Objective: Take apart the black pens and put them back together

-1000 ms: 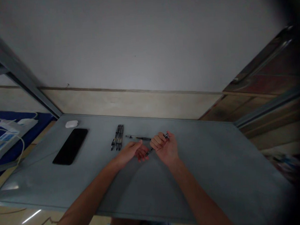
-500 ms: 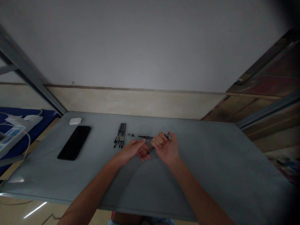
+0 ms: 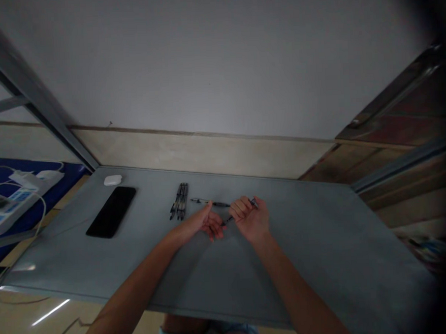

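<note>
My right hand [image 3: 252, 219] is closed around a dark pen [image 3: 228, 220]. One end of it sticks out toward the left, the other shows by the thumb. Close by, my left hand [image 3: 207, 223] has its thumb raised and its fingers loosely apart. Its fingertips are at the pen's left end; whether they touch it I cannot tell. Behind both hands another pen [image 3: 220, 204] lies across the table, its right end hidden by my right hand. Several more pens [image 3: 179, 201] lie side by side to the left.
A black phone [image 3: 111, 212] and a white earbud case [image 3: 113, 180] lie on the left of the grey table [image 3: 323, 251]. Beyond the left edge is a white power strip [image 3: 13, 200] with cables. A wall rises along the back, and metal posts stand at both back corners.
My right hand and its pen have shifted slightly right. My left thumb has lifted off the pen side and stands more upright, with the fingers a little more apart.
</note>
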`<move>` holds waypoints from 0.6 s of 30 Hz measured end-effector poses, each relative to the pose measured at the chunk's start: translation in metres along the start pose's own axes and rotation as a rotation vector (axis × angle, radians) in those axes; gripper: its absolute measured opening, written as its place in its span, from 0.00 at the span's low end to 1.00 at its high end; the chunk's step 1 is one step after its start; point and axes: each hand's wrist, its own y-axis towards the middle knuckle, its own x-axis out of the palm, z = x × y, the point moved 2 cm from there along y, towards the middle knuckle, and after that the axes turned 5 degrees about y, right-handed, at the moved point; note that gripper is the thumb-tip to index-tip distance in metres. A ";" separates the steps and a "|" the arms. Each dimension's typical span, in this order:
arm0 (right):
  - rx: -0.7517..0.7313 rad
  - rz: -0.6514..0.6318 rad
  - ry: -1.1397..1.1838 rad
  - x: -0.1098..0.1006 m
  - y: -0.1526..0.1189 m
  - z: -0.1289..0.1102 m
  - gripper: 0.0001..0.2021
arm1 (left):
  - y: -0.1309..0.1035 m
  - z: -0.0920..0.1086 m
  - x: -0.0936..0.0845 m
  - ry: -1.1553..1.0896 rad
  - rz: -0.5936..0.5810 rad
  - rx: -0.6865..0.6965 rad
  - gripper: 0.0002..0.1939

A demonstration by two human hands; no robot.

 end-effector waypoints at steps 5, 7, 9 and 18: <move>-0.040 -0.007 -0.003 0.004 -0.002 -0.002 0.24 | -0.003 0.003 0.002 -0.005 -0.006 0.003 0.45; -0.049 -0.005 0.013 0.003 -0.002 -0.003 0.25 | -0.003 0.004 0.004 -0.001 -0.006 0.009 0.44; -0.039 -0.004 0.029 0.001 -0.001 -0.003 0.25 | -0.003 0.005 0.005 0.005 0.004 0.006 0.44; -0.009 -0.014 0.116 0.000 -0.002 -0.006 0.24 | -0.001 0.006 0.002 -0.034 -0.020 -0.009 0.45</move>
